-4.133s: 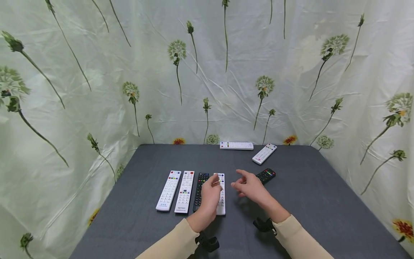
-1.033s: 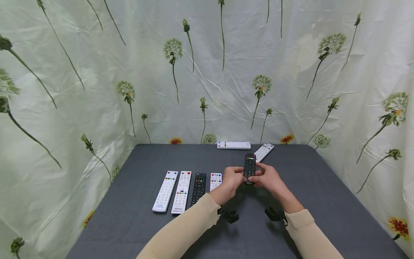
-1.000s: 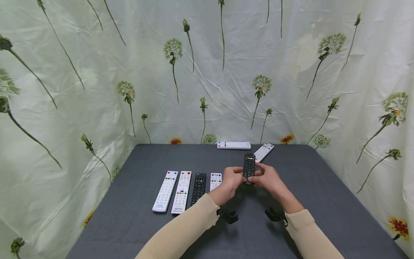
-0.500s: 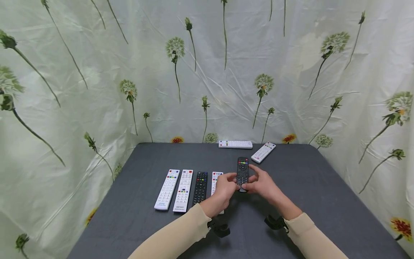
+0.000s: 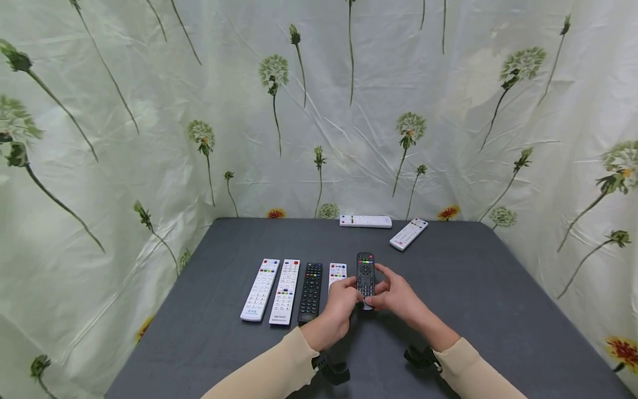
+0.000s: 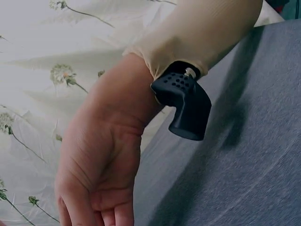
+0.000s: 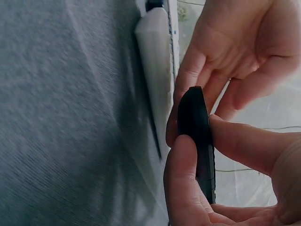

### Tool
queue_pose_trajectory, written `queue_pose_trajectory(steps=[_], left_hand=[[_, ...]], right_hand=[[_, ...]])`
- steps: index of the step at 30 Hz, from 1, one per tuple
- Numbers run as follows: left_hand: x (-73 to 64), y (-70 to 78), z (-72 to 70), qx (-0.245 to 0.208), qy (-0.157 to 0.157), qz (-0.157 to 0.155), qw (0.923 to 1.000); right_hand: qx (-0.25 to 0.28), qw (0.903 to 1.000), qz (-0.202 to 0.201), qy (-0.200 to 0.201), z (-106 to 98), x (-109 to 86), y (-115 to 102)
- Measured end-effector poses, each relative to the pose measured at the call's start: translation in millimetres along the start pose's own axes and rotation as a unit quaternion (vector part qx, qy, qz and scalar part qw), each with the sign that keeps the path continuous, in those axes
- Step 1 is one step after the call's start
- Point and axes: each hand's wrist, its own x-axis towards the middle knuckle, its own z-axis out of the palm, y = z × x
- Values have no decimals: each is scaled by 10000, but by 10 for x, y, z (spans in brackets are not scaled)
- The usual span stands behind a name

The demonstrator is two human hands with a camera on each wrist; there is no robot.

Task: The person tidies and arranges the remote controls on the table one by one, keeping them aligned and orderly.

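A black remote control (image 5: pixel 365 277) with coloured buttons is upright in the head view, raised off the table. My right hand (image 5: pixel 399 302) pinches its lower right side, the thumb on its button face. At its left edge my left hand (image 5: pixel 339 307) holds it with thumb and fingers. The right wrist view shows the black remote (image 7: pixel 197 122) end-on, with right thumb and finger on opposite faces and left fingers behind it. Just left of it lies a white remote (image 5: pixel 338 270), partly covered by my left hand. The left wrist view shows my left hand (image 6: pixel 101 155), fingertips cut off.
Left of the hands lie a black remote (image 5: pixel 311 291) and two white remotes, the inner white remote (image 5: pixel 284 291) and the outer white remote (image 5: pixel 261 289), side by side. Towards the back lie a sideways white remote (image 5: pixel 365 221) and a slanted white remote (image 5: pixel 408 234) on the dark table (image 5: pixel 473 293).
My right hand has taken the black remote from its spot at right, and both hands have since held it. Over the last second they have carried it left and nearer me, beside the row.
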Motion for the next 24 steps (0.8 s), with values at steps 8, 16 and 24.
queue_pose_trajectory(steps=[8, 16, 24], left_hand=[[-73, -36, 28, -127, -141, -129, 9997], [-75, -95, 64, -95, -38, -124, 9999], [-98, -103, 85, -60, -90, -39, 9999]], right_hand=[[20, 9997, -24, -244, 61, -124, -48], [-392, 9991, 36, -136, 94, 11, 181], [-769, 9969, 65, -119, 109, 9, 163]])
